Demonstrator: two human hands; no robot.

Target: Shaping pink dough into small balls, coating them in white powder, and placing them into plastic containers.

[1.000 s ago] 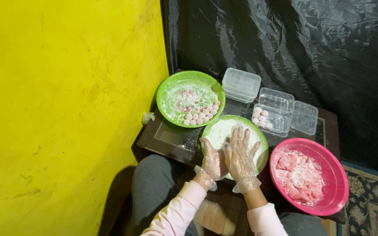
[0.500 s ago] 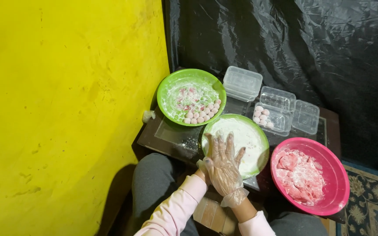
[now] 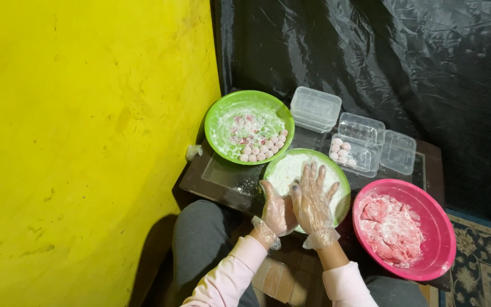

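Leftmost, a yellow wall [image 3: 86,142] fills the scene, and beside it a dark counter [image 3: 228,176] carries the bowls. At the far left of that counter sits a green bowl [image 3: 249,126] dusted with white flour and holding small pale pink balls [image 3: 259,149]. Nearer and to its right lies a second green bowl [image 3: 306,181] with a white floury bed inside. Over its near rim the left hand [image 3: 277,209] and right hand [image 3: 313,200], both in thin clear gloves, are pressed palm to palm; each grip is released, fingers spread flat, and whether anything lies between the palms cannot be told (they hide it). Farther off stand clear plastic containers [image 3: 315,108], one [image 3: 352,152] with a few balls in it. To the near right, a pink bowl [image 3: 403,228] holds pink raw meat paste dusted white. Black plastic sheeting [image 3: 404,62] hangs behind.
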